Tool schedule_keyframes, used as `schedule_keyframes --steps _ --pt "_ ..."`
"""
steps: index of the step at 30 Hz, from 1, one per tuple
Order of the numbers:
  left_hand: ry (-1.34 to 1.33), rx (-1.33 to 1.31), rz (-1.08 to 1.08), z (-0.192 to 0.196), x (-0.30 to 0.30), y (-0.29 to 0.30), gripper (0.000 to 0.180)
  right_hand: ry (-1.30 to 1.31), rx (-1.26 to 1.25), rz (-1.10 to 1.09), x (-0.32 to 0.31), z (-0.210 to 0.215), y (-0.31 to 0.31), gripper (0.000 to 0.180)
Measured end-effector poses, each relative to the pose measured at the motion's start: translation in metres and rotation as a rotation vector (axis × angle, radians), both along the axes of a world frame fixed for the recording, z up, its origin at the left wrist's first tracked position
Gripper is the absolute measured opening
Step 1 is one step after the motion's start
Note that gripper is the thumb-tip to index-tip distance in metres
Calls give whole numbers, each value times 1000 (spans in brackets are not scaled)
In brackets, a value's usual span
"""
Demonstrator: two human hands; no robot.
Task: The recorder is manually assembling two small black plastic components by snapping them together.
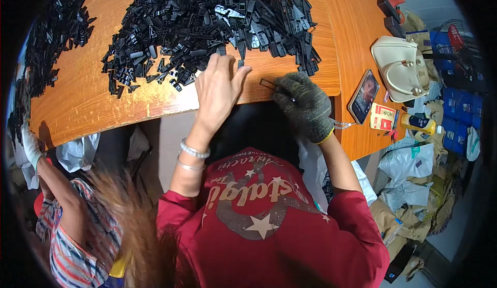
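A large heap of small black plastic parts [176,24] covers the table in front of me. My bare left hand [217,89] rests at the heap's near edge, its fingertips touching the parts and its thumb held apart. Just beyond that thumb lies one narrow black part [240,63]. On my right hand [305,104] is a dark grey knit glove with a yellow cuff. Its closed fingers grip a small black plastic part [267,83], whose thin frame sticks out to the left over the table edge; the rest is hidden by the glove.
On the right stand a phone [364,96], a cream handbag [401,68] and a yellow bottle [418,124]. Bags and packaging [409,189] crowd the floor beyond. At the left, a co-worker's gloved hand [31,145] is near another heap of black parts [59,37].
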State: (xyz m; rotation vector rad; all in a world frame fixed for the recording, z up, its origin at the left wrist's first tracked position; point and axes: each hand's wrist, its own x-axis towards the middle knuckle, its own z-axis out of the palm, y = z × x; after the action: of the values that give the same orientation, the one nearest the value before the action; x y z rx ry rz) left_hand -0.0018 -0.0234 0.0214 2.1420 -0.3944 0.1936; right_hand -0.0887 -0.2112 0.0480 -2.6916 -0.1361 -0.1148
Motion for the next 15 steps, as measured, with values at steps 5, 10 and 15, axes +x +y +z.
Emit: schedule_keyframes --steps 5,10,15 --pt "157 31 -151 -4 5 -3 15 63 327 -150 2 2 1 30" --pt "279 -238 -261 -22 -10 -2 12 221 356 -121 13 14 -4 31" --pt "181 -194 -243 -21 -11 -3 16 14 137 51 18 3 -11 30"
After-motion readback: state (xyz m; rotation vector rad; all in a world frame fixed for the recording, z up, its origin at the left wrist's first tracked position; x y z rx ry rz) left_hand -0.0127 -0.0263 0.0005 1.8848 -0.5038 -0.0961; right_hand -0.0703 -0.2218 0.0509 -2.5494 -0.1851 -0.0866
